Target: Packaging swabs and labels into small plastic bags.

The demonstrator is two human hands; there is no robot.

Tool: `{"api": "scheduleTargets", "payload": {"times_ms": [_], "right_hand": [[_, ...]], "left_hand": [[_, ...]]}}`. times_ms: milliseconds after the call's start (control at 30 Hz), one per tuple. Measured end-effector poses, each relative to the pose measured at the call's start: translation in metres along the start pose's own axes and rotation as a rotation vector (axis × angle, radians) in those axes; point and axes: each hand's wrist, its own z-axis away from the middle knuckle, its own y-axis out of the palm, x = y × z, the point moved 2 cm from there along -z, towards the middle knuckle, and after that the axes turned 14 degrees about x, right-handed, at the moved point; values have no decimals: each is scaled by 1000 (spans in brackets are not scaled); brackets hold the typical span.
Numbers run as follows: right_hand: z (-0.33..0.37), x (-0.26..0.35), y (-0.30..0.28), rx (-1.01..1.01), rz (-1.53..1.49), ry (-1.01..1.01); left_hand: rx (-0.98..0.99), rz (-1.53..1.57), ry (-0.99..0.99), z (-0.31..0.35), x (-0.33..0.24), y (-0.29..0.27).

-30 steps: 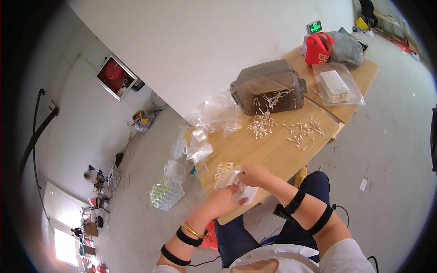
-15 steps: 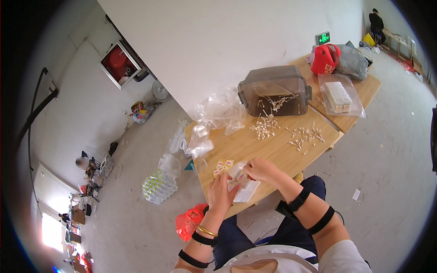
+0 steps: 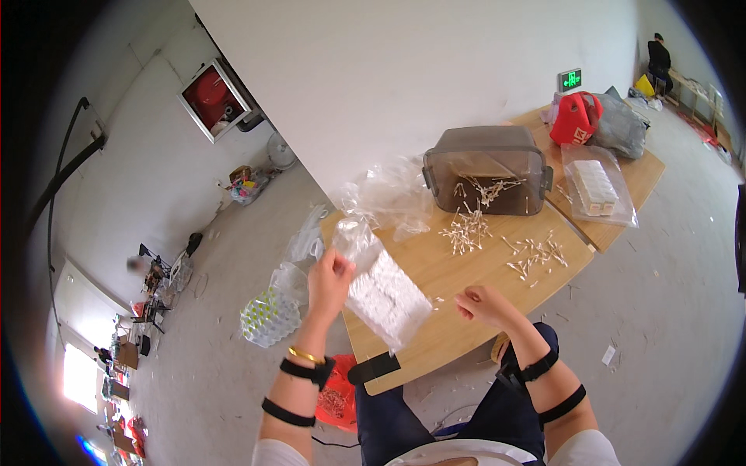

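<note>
My left hand (image 3: 329, 281) pinches the top of a clear plastic bag (image 3: 386, 297) at the left side of the table. White contents fill the bag's lower part, and it slants down to the right over the wooden tabletop. Above the near right part of the table, my right hand (image 3: 483, 304) is closed, its fingers curled in; whether anything is in them is hidden. Between the bag and that hand lie a few small white pieces. Beyond, loose cotton swabs (image 3: 466, 231) spill in a heap from a tipped grey translucent bin (image 3: 488, 171), and a second scatter of swabs (image 3: 538, 255) lies to its right.
Crumpled clear bags (image 3: 388, 194) lie at the table's far left. On the adjoining table are a white packet in clear plastic (image 3: 592, 186), a red bag (image 3: 576, 119) and a grey bag (image 3: 619, 128). A red plastic bag (image 3: 336, 394) hangs low beside my left leg.
My left hand has moved left and up, lifting the plastic bag. The right hand has come away from it to the right. The yellow-and-white labels are out of sight. The view has shifted slightly.
</note>
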Motion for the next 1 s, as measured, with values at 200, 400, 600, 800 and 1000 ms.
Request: {"api": "scheduleTargets", "payload": {"times_ms": [200, 400, 600, 800, 1000], "right_hand": [[-12, -44, 15, 65, -136, 122], [-18, -70, 27, 101, -130, 173], [-26, -109, 40, 65, -247, 146], [-33, -119, 51, 170, -183, 241], [-36, -123, 58, 200, -253, 259]], "left_hand": [[4, -37, 131, -83, 13, 19], [189, 3, -60, -79, 78, 125], [352, -71, 75, -83, 69, 207], [248, -230, -59, -87, 95, 238], [284, -319, -9, -84, 86, 241]]}}
